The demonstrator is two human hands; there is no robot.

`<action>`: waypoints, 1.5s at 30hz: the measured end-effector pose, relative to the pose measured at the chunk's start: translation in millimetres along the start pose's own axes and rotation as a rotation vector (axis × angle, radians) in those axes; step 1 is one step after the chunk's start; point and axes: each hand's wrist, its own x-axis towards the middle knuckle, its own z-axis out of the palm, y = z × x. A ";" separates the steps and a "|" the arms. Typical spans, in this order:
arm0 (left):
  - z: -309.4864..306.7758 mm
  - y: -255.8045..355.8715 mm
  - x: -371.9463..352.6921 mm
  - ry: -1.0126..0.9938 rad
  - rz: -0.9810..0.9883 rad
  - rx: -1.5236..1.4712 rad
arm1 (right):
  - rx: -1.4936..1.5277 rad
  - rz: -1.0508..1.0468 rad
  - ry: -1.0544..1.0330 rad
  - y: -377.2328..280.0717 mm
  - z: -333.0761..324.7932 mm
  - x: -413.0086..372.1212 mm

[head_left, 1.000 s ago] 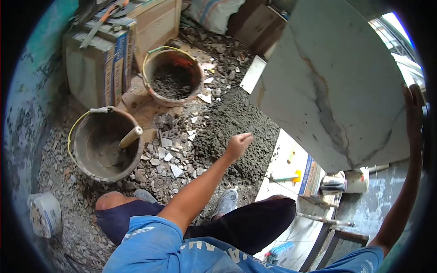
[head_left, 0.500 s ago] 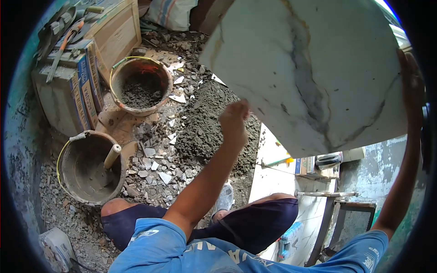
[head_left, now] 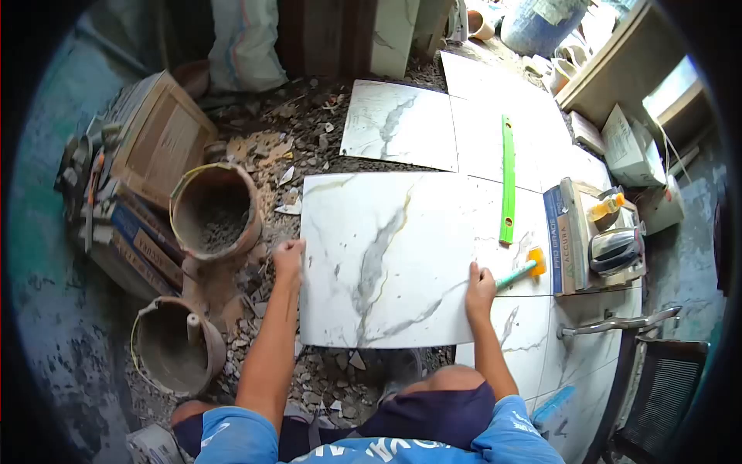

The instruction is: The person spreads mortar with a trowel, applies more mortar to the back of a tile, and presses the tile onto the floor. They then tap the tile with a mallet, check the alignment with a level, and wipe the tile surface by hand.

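A large white marble-patterned tile (head_left: 386, 255) lies flat over the mortar bed, level with the laid tiles around it. My left hand (head_left: 289, 257) grips its left edge, fingers curled around it. On the tile's right edge rests my right hand (head_left: 479, 288), fingers over the seam with the neighbouring tile. I crouch at the tile's near side, knees just below it.
Two buckets (head_left: 215, 210) (head_left: 174, 348) stand on rubble to the left, beside stacked tile boxes (head_left: 135, 224). A green level (head_left: 507, 179) lies on the laid tiles (head_left: 495, 131) beyond. A yellow-headed mallet (head_left: 522, 269), a box and tools sit right; a chair (head_left: 657, 387) is lower right.
The tile was held tilted up in the air by my right hand; it has come down flat onto the mortar bed. My left hand reached and took its left edge.
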 end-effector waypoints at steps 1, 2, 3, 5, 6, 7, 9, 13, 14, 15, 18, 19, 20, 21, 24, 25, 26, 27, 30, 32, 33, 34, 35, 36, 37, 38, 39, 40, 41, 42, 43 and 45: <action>-2.4 -19.7 11.5 0.025 -0.004 0.049 | 0.032 0.033 -0.019 16.9 13.2 -2.6; -2.7 -32.1 20.3 0.042 -0.016 0.106 | 0.028 0.088 -0.029 31.1 26.7 -1.9; 2.1 -30.6 24.2 0.019 -0.019 0.140 | 0.017 0.136 -0.032 40.8 36.2 0.8; 18.2 -21.3 28.8 0.038 -0.130 0.094 | 0.025 0.128 -0.010 55.2 53.7 11.3; 21.6 -19.9 33.7 0.031 -0.134 0.110 | 0.019 0.193 -0.047 57.9 51.9 15.3; 25.3 -18.9 39.0 0.043 -0.102 0.131 | 0.021 0.211 -0.045 58.9 56.0 18.8; 42.7 -17.3 58.1 0.046 -0.073 0.194 | 0.074 0.163 -0.029 65.6 74.8 33.0; 67.6 -14.2 90.4 -0.031 -0.032 0.111 | 0.042 0.212 -0.043 72.9 91.3 62.9; 75.3 -13.5 99.8 -0.021 -0.018 0.127 | -0.016 0.241 -0.050 70.1 93.1 69.1; 81.4 -12.7 106.2 -0.009 -0.004 0.142 | -0.017 0.255 -0.049 67.4 93.5 75.1; 91.6 -11.5 119.7 -0.013 -0.027 0.164 | -0.051 0.311 -0.052 64.3 96.1 88.9; 95.8 -10.7 121.6 -0.009 -0.032 0.163 | -0.063 0.309 -0.046 65.1 96.8 91.7; 99.2 -10.3 121.5 -0.009 -0.027 0.174 | -0.074 0.307 -0.041 65.8 98.0 93.0; 99.4 -10.4 122.4 -0.017 -0.033 0.178 | -0.080 0.315 -0.036 66.6 99.5 92.3; 102.2 -12.5 119.2 -0.045 -0.029 0.145 | -0.097 0.334 -0.037 67.3 103.2 93.0; 108.5 -16.4 121.1 -0.068 -0.042 0.146 | -0.118 0.324 -0.020 67.0 104.4 94.7; 105.4 -15.9 118.0 -0.038 -0.045 0.156 | -0.132 0.310 -0.018 65.0 104.8 92.8; 99.9 -17.5 117.8 -0.007 -0.049 0.171 | -0.139 0.323 -0.017 63.3 103.7 91.0; 96.3 -23.4 119.6 -0.040 -0.032 0.159 | -0.143 0.336 -0.018 61.9 102.4 95.4; 100.1 -25.0 120.9 -0.054 -0.022 0.152 | -0.140 0.343 0.040 64.8 103.0 97.3; 102.0 -26.2 120.7 -0.024 -0.016 0.150 | -0.139 0.351 0.043 65.8 103.8 97.7; 102.0 -26.5 119.8 0.009 -0.013 0.151 | -0.143 0.328 0.054 67.0 104.0 97.0; 102.2 -25.8 119.9 0.005 -0.017 0.159 | -0.148 0.306 0.065 68.3 104.1 96.7; 101.1 -25.6 119.9 -0.001 -0.027 0.156 | -0.150 0.320 0.064 67.9 103.6 96.1; 100.8 -25.9 119.9 -0.007 -0.037 0.151 | -0.133 0.319 0.068 67.1 103.0 96.9; 100.6 -26.3 119.5 -0.014 -0.043 0.162 | -0.116 0.320 0.072 66.3 102.2 95.9; 100.7 -27.7 120.8 -0.009 -0.029 0.150 | -0.118 0.330 0.075 66.5 101.7 94.7; 100.9 -28.7 122.9 -0.002 -0.014 0.136 | -0.095 0.309 0.085 66.6 101.8 94.3; 100.8 -29.3 126.0 -0.007 -0.018 0.145 | -0.074 0.292 0.093 66.5 101.8 91.9; 99.0 -30.3 128.9 -0.003 -0.015 0.151 | -0.079 0.313 0.089 62.7 98.7 86.5; 95.6 -31.6 127.9 0.000 -0.020 0.165 | -0.056 0.199 0.091 54.7 91.6 78.3; 96.7 -31.8 129.0 -0.027 -0.050 0.152 | -0.022 -0.050 0.064 34.5 78.8 56.8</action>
